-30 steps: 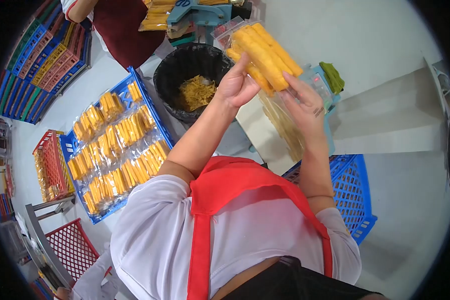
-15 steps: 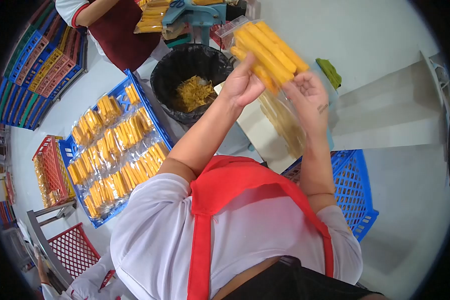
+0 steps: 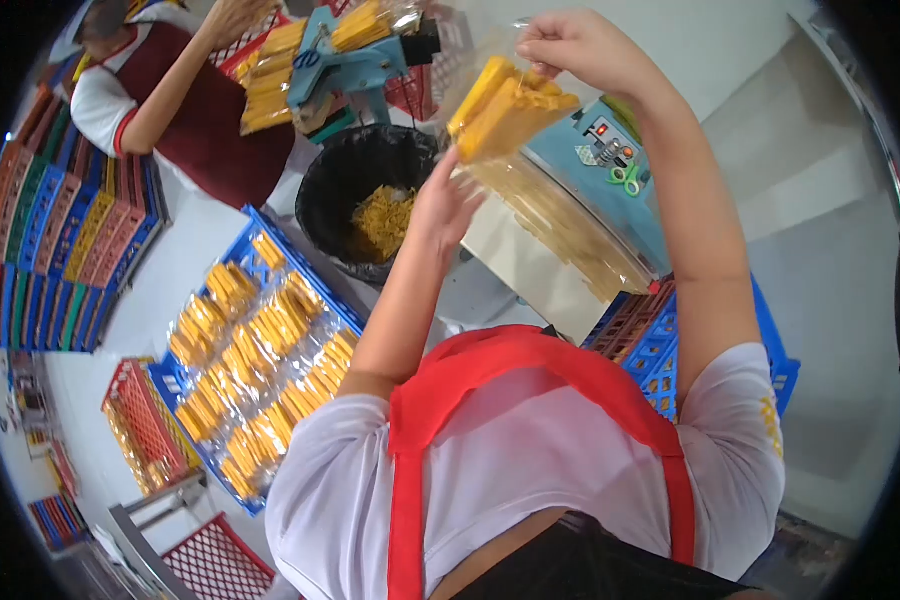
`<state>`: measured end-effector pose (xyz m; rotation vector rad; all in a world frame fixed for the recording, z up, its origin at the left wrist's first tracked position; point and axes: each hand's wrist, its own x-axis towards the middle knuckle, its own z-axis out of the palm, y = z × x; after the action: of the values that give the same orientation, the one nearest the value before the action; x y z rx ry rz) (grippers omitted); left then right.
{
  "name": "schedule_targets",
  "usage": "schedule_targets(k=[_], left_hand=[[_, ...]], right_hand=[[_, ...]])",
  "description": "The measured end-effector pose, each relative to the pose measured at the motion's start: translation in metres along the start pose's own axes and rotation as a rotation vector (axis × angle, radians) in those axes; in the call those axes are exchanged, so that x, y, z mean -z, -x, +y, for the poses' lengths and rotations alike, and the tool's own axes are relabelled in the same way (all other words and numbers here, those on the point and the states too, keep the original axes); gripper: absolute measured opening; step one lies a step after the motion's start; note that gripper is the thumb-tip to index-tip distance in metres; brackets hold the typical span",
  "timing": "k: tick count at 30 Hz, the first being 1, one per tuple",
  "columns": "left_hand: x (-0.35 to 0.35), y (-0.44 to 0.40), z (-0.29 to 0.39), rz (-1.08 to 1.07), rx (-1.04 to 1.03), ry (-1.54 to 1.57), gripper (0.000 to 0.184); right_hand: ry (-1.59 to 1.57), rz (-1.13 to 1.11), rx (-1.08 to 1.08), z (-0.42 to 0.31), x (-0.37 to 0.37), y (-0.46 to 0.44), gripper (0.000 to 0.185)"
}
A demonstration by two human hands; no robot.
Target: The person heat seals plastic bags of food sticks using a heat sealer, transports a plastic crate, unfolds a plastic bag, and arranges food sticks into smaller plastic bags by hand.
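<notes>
A clear plastic bag of yellow sticks is held up in front of me, above the sealing machine. Pinched in the closed fingers of my right hand is the bag's upper end. My left hand is at the bag's lower left corner; one digit points up against it, while the other fingers are stretched out and slightly blurred. Below the bag, more clear plastic bags lie in a stack on a white tabletop. The teal machine behind them carries a lit red switch and green-handled scissors.
A bin lined with black plastic holds yellow scraps. Left of it, a blue crate contains rows of filled bags. A co-worker in a maroon apron stands by another teal machine. Stacked crates line the left side.
My right hand has risen from the bag's lower right to its upper end. The bag has tilted, and my left hand has moved down and left to its lower corner. The view has shifted.
</notes>
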<state>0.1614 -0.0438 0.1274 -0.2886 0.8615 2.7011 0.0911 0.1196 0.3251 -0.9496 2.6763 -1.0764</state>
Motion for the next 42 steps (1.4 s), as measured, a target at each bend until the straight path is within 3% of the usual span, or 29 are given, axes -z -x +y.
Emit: schedule_targets(k=[2,3,4,6,7,9,11,12,13,15,16,18,19,20,22,23,25,28,30,42], left_hand=[[-0.009,0.022,0.003,0.104,-0.586,-0.329,0.068],[-0.001,0.022,0.010,0.271,-0.813,-0.769,0.083],[-0.010,0.027,0.020,0.275,-0.807,-0.771,0.083],[-0.031,0.035,0.044,0.018,-1.080,-1.522,0.094],[-0.036,0.032,0.049,0.035,-1.079,-1.525,0.094],[-0.048,0.024,0.053,-0.106,-0.796,-1.315,0.097],[-0.050,0.027,0.051,-0.137,-0.793,-1.158,0.093],[-0.050,0.028,0.050,-0.176,-0.781,-0.999,0.089],[-0.045,0.026,0.046,-0.159,-0.787,-0.992,0.089],[-0.029,0.018,0.038,-0.287,-0.661,-0.425,0.076],[-0.028,0.021,0.038,-0.270,-0.676,-0.417,0.076],[-0.030,0.037,0.036,-0.336,-0.281,0.078,0.048],[-0.038,0.046,0.037,-0.265,-0.251,0.075,0.037],[-0.031,0.045,0.038,-0.245,-0.250,0.082,0.037],[-0.013,0.036,0.045,-0.396,-0.055,0.435,0.037],[-0.007,0.033,0.048,-0.338,0.002,0.493,0.037],[0.004,0.032,0.053,-0.312,-0.019,0.542,0.037],[0.014,0.037,0.061,-0.269,-0.065,0.622,0.039],[0.020,0.043,0.068,-0.208,-0.039,0.675,0.029],[0.044,0.053,0.091,-0.219,-0.070,0.643,0.030]], right_hand=[[-0.091,-0.123,-0.077,-0.009,0.009,-0.007,0.012],[-0.095,-0.120,-0.082,-0.011,0.009,-0.008,0.012],[-0.096,-0.155,-0.046,-0.014,0.009,-0.009,0.013],[-0.104,-0.210,-0.004,-0.024,0.005,-0.011,0.014],[-0.151,-0.243,0.009,-0.033,0.004,-0.010,0.014],[-0.193,-0.283,0.036,-0.051,0.001,-0.009,0.015],[0.151,-0.090,0.129,-0.066,-0.002,-0.009,0.016],[0.156,-0.103,0.140,-0.072,-0.013,-0.009,0.016],[0.117,0.501,0.349,-0.075,-0.030,-0.007,0.017],[0.049,1.087,0.554,-0.063,-0.058,-0.012,0.017],[-0.079,0.914,0.519,-0.049,-0.072,-0.017,0.020],[-0.318,0.557,0.426,-0.014,-0.100,-0.028,0.026],[-0.434,0.380,0.365,-0.002,-0.112,-0.032,0.029],[-0.540,0.205,0.263,0.007,-0.120,-0.043,0.031],[-0.700,-0.117,-0.013,0.018,-0.135,-0.068,0.033],[-0.713,-0.127,-0.019,0.022,-0.144,-0.077,0.033],[-0.824,-0.502,-0.506,0.028,-0.161,-0.095,0.032],[-0.929,-0.601,-0.450,0.027,-0.184,-0.110,0.032],[-0.914,-0.632,-0.450,0.022,-0.191,-0.115,0.032],[-0.919,-0.597,-0.477,0.002,-0.215,-0.135,0.028]])
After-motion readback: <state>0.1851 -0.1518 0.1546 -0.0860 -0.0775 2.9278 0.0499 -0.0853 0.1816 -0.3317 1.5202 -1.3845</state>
